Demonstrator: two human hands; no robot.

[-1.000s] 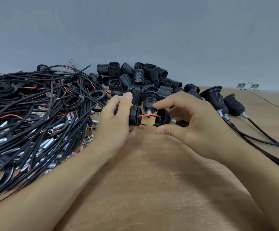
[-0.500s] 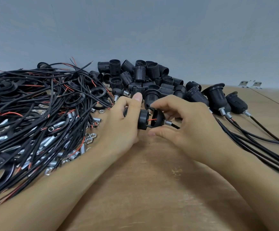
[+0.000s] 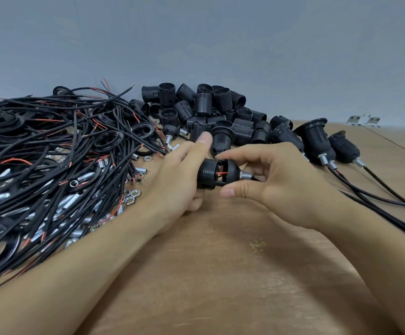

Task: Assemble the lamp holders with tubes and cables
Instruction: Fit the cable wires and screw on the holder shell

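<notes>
A: The wooden bench (image 3: 220, 274) carries a large tangle of black cables (image 3: 51, 165) with metal tubes and nuts along its left side, and a heap of threaded socket shells (image 3: 208, 110) at the far edge.

B: And the finished holders (image 3: 315, 141) lie toward the right edge, cables trailing off frame.

A: Mid-bench, the left hand (image 3: 172, 189) wraps the threaded lamp holder body (image 3: 207, 174); the right hand (image 3: 276, 187) pinches the domed base cap (image 3: 231, 171) by thumb and fingers, a narrow gap between the two parts.

B: The red wire (image 3: 222, 173) bridges that gap. Likely it could get nipped if the cap closes before it tucks in.

A: Or the halves could go together crooked.

B: The terminals inside are hidden, and the small metal tube (image 3: 246, 175) is half covered by fingers.
</notes>
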